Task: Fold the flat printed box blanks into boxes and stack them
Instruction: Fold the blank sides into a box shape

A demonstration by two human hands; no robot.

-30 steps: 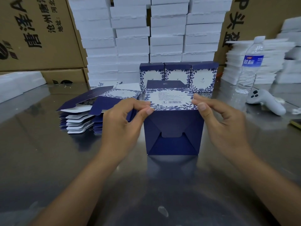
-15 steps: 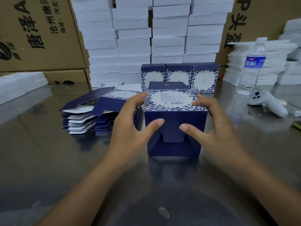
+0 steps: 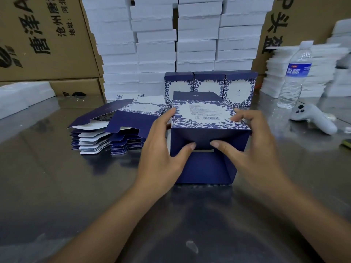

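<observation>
I've got the navy floral-printed cardboard box [image 3: 207, 112] resting on the shiny metal tabletop [image 3: 57, 186] right in front of me — left hand [image 3: 163, 150] clasping its left side, right hand [image 3: 254, 147] its right, both thumbs pressing the dark end flaps [image 3: 207, 168] in. Closing step, I reckon. Three finished floral boxes [image 3: 209, 85] stand in a row just behind; the pile of flat navy blanks [image 3: 117, 130] at left is thick — plenty left.
</observation>
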